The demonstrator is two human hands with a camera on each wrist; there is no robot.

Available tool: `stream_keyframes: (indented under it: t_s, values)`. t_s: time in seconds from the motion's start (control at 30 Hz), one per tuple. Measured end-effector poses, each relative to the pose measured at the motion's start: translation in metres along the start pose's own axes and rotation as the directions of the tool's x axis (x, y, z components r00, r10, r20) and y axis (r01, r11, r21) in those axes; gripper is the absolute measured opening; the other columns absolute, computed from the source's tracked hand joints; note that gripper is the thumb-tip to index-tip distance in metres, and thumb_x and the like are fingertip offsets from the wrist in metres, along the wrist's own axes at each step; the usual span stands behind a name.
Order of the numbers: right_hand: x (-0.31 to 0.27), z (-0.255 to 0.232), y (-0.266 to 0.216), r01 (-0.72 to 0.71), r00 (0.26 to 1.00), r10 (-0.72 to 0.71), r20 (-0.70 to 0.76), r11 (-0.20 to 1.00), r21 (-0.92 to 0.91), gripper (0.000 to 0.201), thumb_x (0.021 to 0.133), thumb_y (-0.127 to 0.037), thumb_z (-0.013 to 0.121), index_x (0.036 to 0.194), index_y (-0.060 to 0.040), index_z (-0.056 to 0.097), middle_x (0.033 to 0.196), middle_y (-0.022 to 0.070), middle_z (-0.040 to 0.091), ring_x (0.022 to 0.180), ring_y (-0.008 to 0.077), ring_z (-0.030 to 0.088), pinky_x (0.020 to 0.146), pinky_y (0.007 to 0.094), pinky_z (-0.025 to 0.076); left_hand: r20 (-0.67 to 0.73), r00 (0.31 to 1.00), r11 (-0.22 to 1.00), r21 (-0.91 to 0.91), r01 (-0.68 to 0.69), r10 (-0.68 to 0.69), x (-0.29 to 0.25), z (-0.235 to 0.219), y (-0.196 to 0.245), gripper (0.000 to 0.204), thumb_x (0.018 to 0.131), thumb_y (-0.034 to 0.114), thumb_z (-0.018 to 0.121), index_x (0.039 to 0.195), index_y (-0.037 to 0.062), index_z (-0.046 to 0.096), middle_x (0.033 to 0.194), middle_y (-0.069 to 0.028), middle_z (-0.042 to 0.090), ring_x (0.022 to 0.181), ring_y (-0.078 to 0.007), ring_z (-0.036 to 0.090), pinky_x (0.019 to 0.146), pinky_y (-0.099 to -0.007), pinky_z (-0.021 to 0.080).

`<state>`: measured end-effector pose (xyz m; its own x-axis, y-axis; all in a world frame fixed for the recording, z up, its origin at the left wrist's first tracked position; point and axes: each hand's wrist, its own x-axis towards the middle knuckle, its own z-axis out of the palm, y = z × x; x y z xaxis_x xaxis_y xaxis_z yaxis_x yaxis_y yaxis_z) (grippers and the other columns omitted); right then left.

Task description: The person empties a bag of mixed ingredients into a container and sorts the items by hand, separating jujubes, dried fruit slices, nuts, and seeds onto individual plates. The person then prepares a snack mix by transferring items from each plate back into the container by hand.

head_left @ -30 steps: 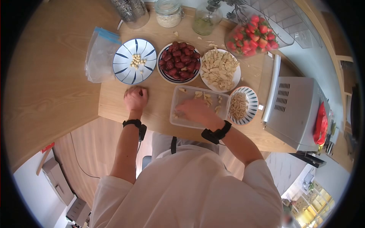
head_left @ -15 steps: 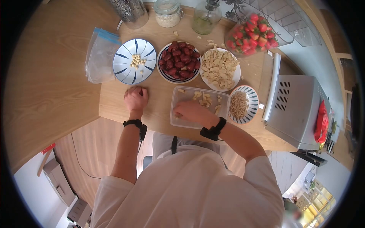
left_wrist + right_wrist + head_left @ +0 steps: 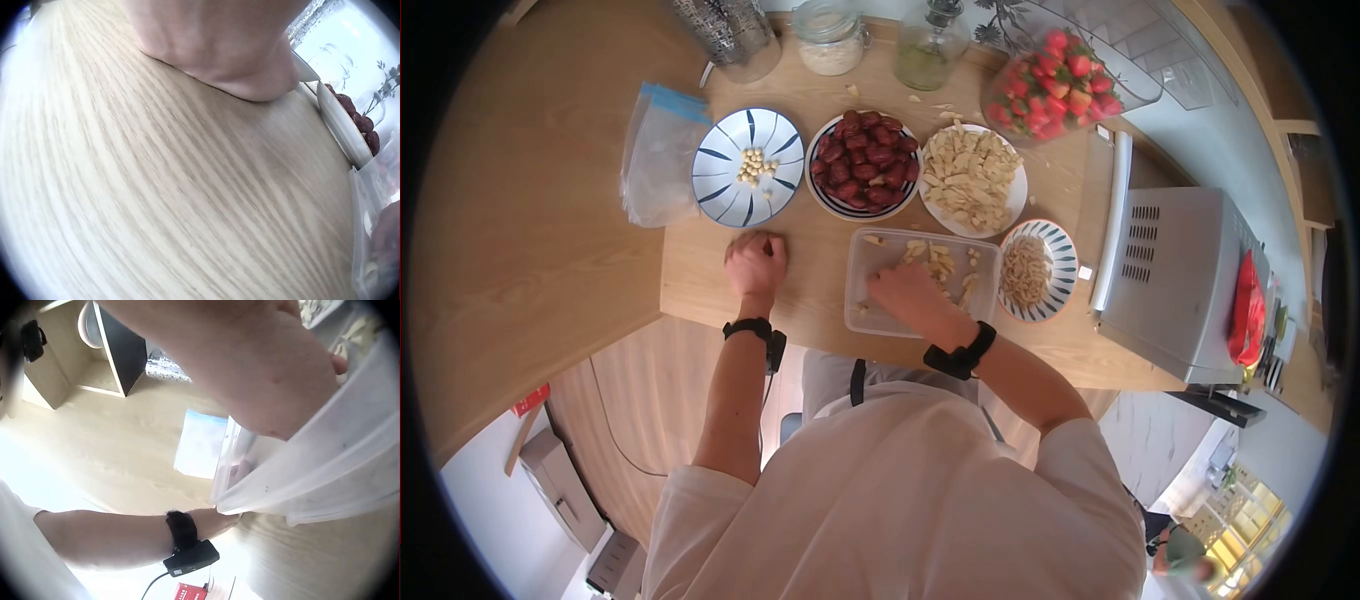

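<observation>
We log pale pieces (image 3: 941,264) just beside the right hand (image 3: 912,298), inside the tub (image 3: 852,280). We cannot tell its grip.

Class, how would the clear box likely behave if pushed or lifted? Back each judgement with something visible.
The clear box would probably slide rather than tip: it is broad, low and flat on the table. It is likely light, being thin-walled and see-through, with only scattered pieces inside. Those might skid if it tilted, as they lie loose.

Bowl (image 3: 1063,270) right of container (image 3: 864,266)
</observation>
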<state>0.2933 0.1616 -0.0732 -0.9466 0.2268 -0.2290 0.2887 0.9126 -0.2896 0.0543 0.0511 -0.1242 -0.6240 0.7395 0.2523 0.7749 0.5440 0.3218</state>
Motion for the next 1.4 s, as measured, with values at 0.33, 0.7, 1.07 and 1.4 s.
stream_keyframes:
  t_s: [0.33, 0.7, 1.07, 1.4]
  values:
    - [-0.008, 0.003, 0.003, -0.055, 0.993, 0.059, -0.104, 0.998, 0.044, 0.007, 0.076, -0.007, 0.063, 0.081, -0.0056, 0.066, 0.079, 0.0104, 0.068, 0.078, 0.0276, 0.070, 0.063, 0.0396, 0.055, -0.019, 1.000, 1.000, -0.013, -0.016, 0.016, 0.000, -0.001, 0.001, 0.024, 0.080, 0.018, 0.059, 0.059, 0.0071, 0.056, 0.065, -0.0109, 0.059, 0.065, -0.0358, 0.058, 0.064, -0.0457, 0.048]
    - [0.004, -0.016, 0.024, 0.008, 0.997, -0.007, 0.077, 1.000, -0.022, 0.008, 0.074, -0.006, 0.063, 0.071, -0.0110, 0.067, 0.076, 0.0093, 0.068, 0.079, 0.0257, 0.070, 0.061, 0.0370, 0.052, 0.007, 1.000, 1.000, 0.012, 0.005, -0.005, 0.000, -0.001, 0.000, 0.023, 0.078, 0.018, 0.060, 0.058, 0.0085, 0.057, 0.065, -0.0087, 0.061, 0.064, -0.0337, 0.058, 0.064, -0.0441, 0.047]
    - [0.019, -0.008, 0.021, -0.046, 0.994, 0.041, -0.103, 0.998, -0.048, 0.010, 0.074, -0.005, 0.065, 0.076, -0.0110, 0.072, 0.076, 0.0067, 0.070, 0.079, 0.0238, 0.070, 0.066, 0.0354, 0.055, -0.006, 1.000, 1.000, 0.007, 0.021, -0.021, -0.001, 0.003, -0.005, 0.024, 0.078, 0.019, 0.060, 0.057, 0.0086, 0.057, 0.065, -0.0085, 0.062, 0.063, -0.0336, 0.059, 0.064, -0.0444, 0.048]
    - [0.020, -0.018, 0.015, -0.045, 0.998, 0.051, 0.031, 0.983, -0.176, 0.008, 0.077, -0.008, 0.063, 0.081, -0.0098, 0.070, 0.083, 0.0072, 0.067, 0.083, 0.0242, 0.069, 0.068, 0.0372, 0.053, 0.001, 1.000, 1.000, 0.018, 0.010, -0.010, -0.001, 0.002, -0.003, 0.025, 0.079, 0.019, 0.060, 0.057, 0.0080, 0.057, 0.067, -0.0089, 0.062, 0.065, -0.0339, 0.059, 0.064, -0.0450, 0.048]
